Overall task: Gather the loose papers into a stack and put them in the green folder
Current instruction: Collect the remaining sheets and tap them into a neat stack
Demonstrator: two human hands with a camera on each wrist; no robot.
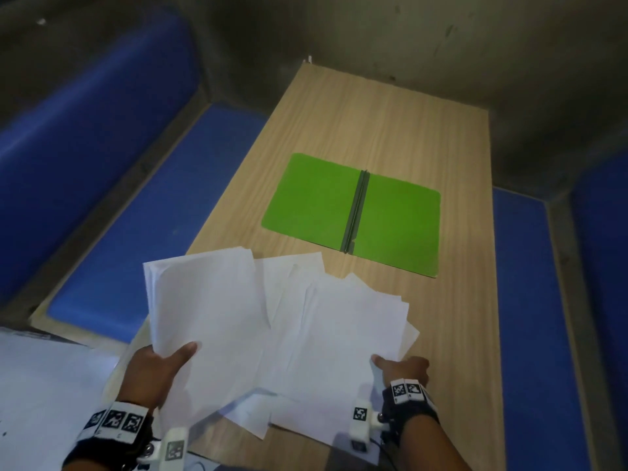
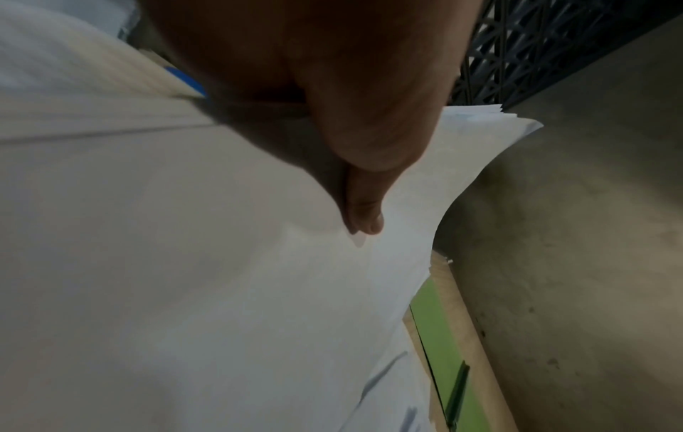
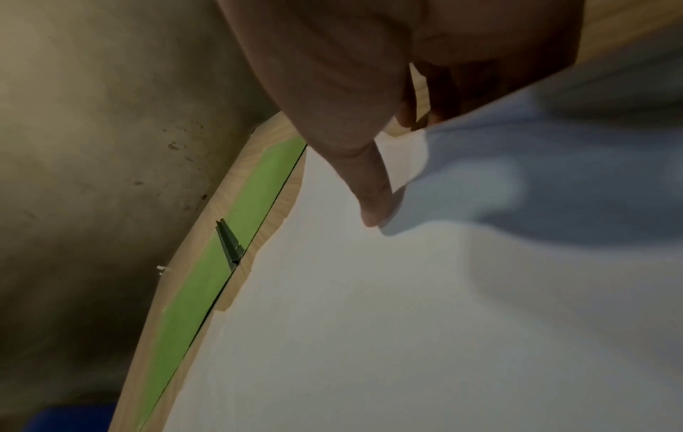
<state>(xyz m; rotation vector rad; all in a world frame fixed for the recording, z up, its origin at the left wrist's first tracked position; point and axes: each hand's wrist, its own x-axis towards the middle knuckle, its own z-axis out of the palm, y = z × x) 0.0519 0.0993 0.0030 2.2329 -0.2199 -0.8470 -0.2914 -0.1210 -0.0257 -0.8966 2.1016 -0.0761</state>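
Observation:
A green folder [image 1: 353,214] lies open and flat on the wooden table [image 1: 390,113], with a dark spine clip down its middle. White papers [image 1: 306,328] are fanned out on the near half of the table. My left hand [image 1: 163,363] holds a raised bunch of sheets [image 1: 207,300], thumb on top, over the table's left edge. My right hand [image 1: 402,367] pinches the near right corner of the spread sheets [image 1: 353,321], thumb on top. In the left wrist view the thumb [image 2: 364,210] presses on the paper [image 2: 221,277]. In the right wrist view the thumb [image 3: 373,201] lies on a sheet [image 3: 369,336], and the folder [image 3: 229,233] lies beyond.
Blue cushioned benches [image 1: 142,212] flank the table on both sides, the right one [image 1: 530,317] close to the table edge. A grey concrete wall [image 1: 407,35] closes the far end. White cloth [image 1: 44,396] shows at the lower left.

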